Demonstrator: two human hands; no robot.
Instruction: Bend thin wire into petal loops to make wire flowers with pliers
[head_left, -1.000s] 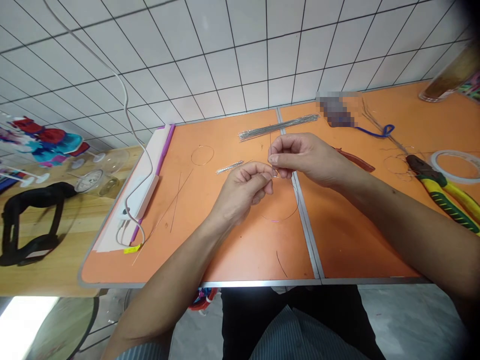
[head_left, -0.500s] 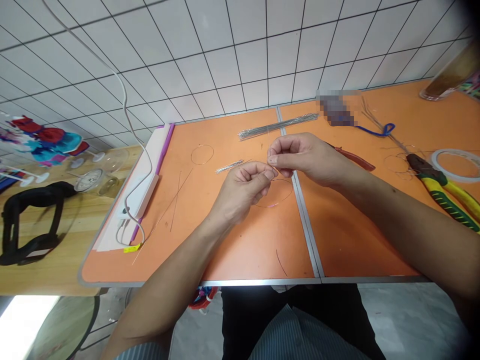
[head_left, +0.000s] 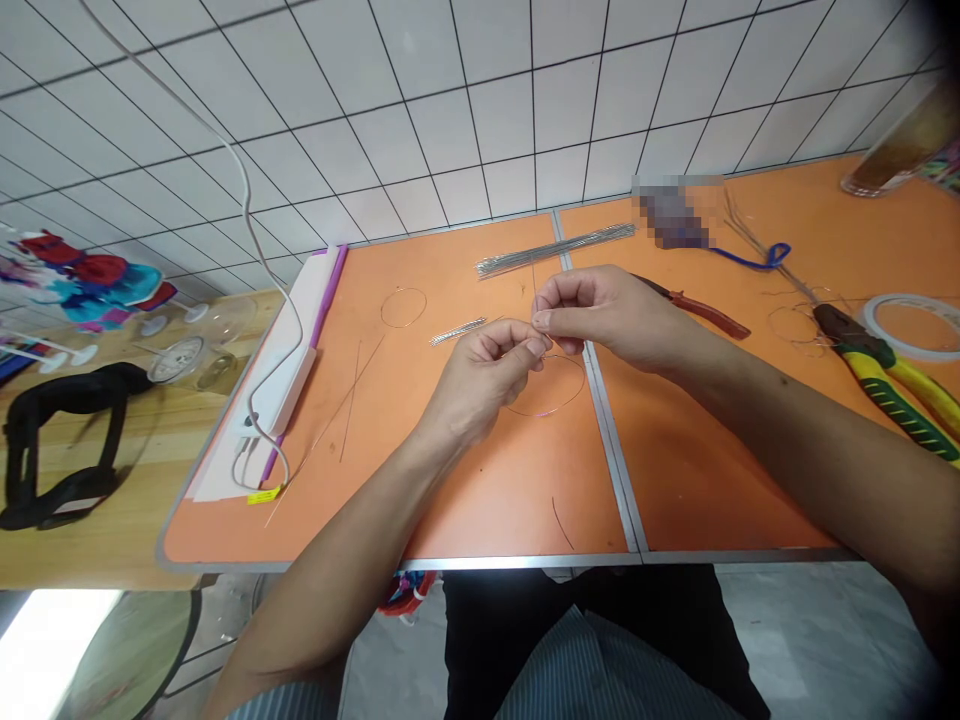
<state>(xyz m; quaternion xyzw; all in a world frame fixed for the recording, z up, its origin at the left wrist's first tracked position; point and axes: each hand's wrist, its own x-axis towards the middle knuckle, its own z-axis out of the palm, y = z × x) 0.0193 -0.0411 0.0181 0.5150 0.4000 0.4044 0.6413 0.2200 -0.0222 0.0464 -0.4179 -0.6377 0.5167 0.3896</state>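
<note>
My left hand (head_left: pixel 495 368) and my right hand (head_left: pixel 581 308) meet above the orange table (head_left: pixel 465 500), both closed in a pinch. A thin wire loop (head_left: pixel 551 412) hangs below the fingers, its upper part hidden by them. A straight wire end sticks up above my right fingertips. Beyond the hands lies a bundle of straight silvery wires (head_left: pixel 555 250). Close to my left knuckles is a smaller bundle of short wires (head_left: pixel 459 332). Another wire ring (head_left: pixel 403 307) lies flat to the left.
Red-handled pliers (head_left: pixel 709 312) and larger yellow-green pliers (head_left: pixel 889 375) lie on the right, near a white tape ring (head_left: pixel 915 328). A power strip (head_left: pixel 281 392) with a white cable is at left. Loose wires (head_left: pixel 330 430) cross on the table. A cup (head_left: pixel 900 145) stands at the far right.
Both hands keep nearly the same place and pinch. The straight wire end above my right fingers shows longer than before.
</note>
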